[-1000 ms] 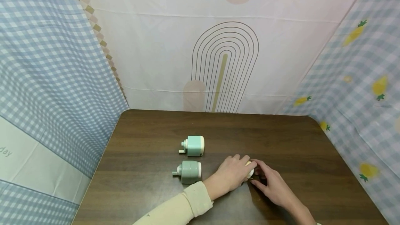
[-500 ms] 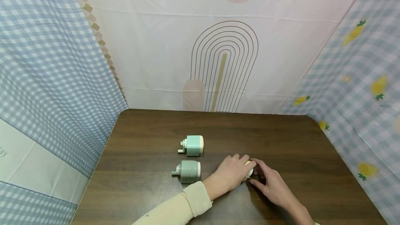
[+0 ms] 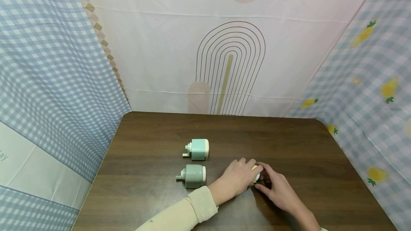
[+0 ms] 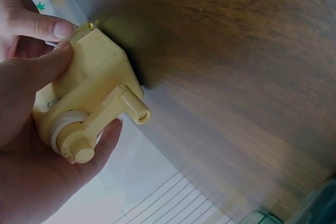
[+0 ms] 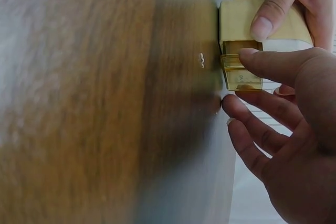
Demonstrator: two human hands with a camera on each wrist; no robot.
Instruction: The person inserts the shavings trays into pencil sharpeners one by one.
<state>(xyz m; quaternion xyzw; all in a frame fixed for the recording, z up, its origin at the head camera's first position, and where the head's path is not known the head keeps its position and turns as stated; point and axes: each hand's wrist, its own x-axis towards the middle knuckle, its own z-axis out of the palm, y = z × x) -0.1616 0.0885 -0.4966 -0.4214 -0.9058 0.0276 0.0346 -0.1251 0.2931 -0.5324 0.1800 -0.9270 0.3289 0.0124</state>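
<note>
A yellow hand-crank pencil sharpener (image 4: 100, 72) sits on the brown table, gripped by my left hand (image 3: 239, 177) with the thumb on its near side and fingers wrapped over the far side. Its crank (image 4: 107, 111) points left, away from my right hand (image 3: 282, 191). At the other end, a see-through amber shavings drawer (image 5: 245, 80) sticks partly out of the body. My right thumb and index finger pinch this drawer, the other fingers loosely bent below it. In the head view both hands hide most of the sharpener.
Left of my hands, a mint-green crank sharpener (image 3: 199, 149) stands at the back, with a darker green one (image 3: 195, 176) in front of it. A small white curled scrap (image 5: 202, 60) lies on the table (image 3: 154, 202) near the drawer. Patterned cloths hang behind and at both sides.
</note>
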